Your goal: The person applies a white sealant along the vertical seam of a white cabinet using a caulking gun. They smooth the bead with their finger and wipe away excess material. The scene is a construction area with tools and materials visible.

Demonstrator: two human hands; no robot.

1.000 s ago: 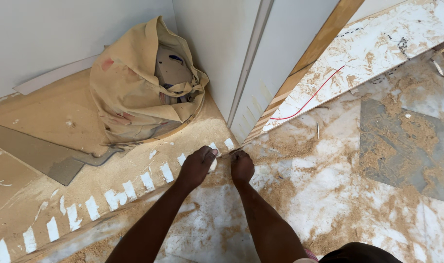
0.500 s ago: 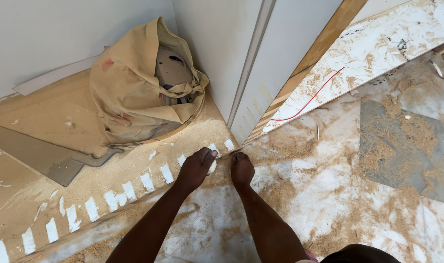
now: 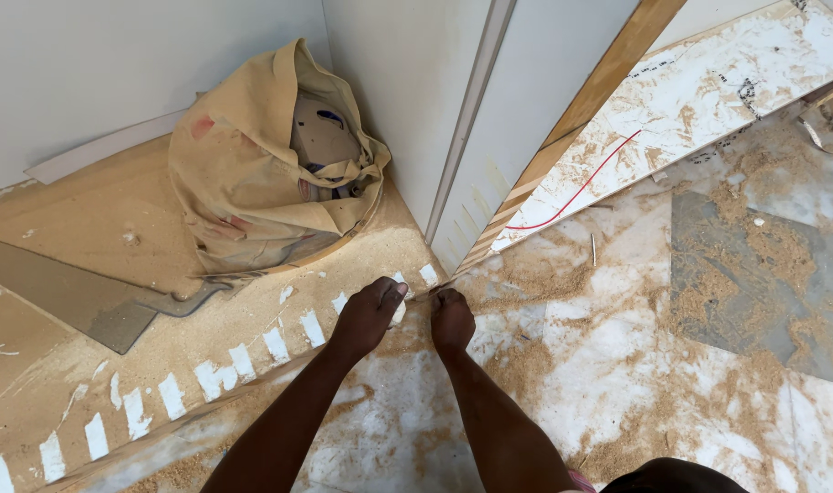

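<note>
Both my hands are low at the floor, by the corner of a white wall panel point(image 3: 407, 119). My left hand point(image 3: 369, 316) has bent fingers resting on the taped edge of a tan board point(image 3: 88, 228), over a white tape piece point(image 3: 399, 313). My right hand point(image 3: 452, 319) is closed in a fist just to the right. A thin pale strip point(image 3: 427, 294) runs between the fingertips of both hands. Several short white tape pieces point(image 3: 276, 344) line the board's edge toward the lower left.
A tan cloth sack point(image 3: 252, 173) with stuff inside stands in the wall corner. A grey offcut point(image 3: 78, 297) lies on the board. A wooden batten point(image 3: 571, 128) leans diagonally, with a red wire point(image 3: 581, 192) beyond it. Sawdust covers the marble-patterned floor point(image 3: 672, 365).
</note>
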